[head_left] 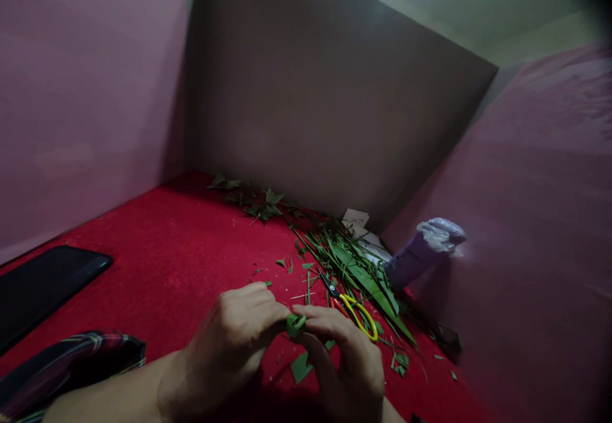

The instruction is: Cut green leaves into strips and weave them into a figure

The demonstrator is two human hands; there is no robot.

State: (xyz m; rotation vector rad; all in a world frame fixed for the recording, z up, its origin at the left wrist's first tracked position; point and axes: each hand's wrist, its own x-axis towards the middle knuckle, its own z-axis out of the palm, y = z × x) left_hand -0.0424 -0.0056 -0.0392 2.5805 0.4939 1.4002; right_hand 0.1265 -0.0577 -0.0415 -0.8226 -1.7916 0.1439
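Observation:
My left hand (234, 340) and my right hand (347, 356) meet low in the middle of the view, fingertips pinched together on a small folded green leaf piece (295, 325). Both hands are closed on it, just above the red cloth surface (182, 244). A cut green leaf scrap (300, 367) lies under my right hand. Small scissors with yellow handles (351, 308) lie just beyond my right fingers, beside a pile of long green leaves (356, 267).
A dark phone (43, 283) lies at the left. A plaid cloth (71, 362) sits at the lower left. A pale purple wrapped bundle (421, 251) and white paper (358, 222) rest by the back right corner. Loose leaves (261, 203) lie near the back wall.

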